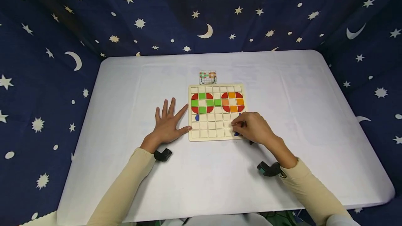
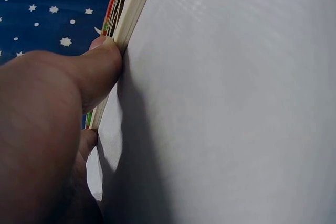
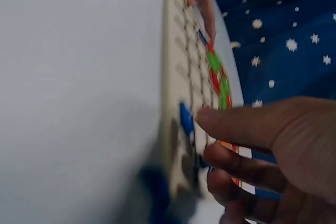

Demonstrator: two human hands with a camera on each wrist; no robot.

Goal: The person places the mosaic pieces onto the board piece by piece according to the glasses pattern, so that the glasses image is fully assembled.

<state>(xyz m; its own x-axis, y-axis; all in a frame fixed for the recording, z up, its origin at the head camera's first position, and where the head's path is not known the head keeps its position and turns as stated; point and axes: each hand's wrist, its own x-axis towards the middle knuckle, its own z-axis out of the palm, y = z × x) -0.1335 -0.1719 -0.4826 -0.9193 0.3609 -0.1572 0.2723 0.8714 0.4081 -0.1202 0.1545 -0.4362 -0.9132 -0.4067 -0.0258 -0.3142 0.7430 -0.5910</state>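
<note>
A cream grid board (image 1: pixel 216 126) bears red, green and orange pieces forming two rings joined by green squares. My left hand (image 1: pixel 169 125) lies with fingers spread on the table, its thumb and index finger touching the board's left edge. My right hand (image 1: pixel 254 126) is over the board's lower right corner with bent fingers. Close to its thumb sits a blue piece (image 3: pixel 186 118), in the bottom row. Another blue piece (image 1: pixel 196 118) lies in the left column. More blue shows beside the right hand's knuckles. I cannot tell whether the right fingers pinch a piece.
A small pattern card (image 1: pixel 208 77) showing a similar design lies just beyond the board's far edge. White cloth covers the table (image 1: pixel 141 79). Dark blue star-printed curtains (image 1: pixel 176 16) surround its back and sides. Each wrist wears a black device (image 1: pixel 163 155).
</note>
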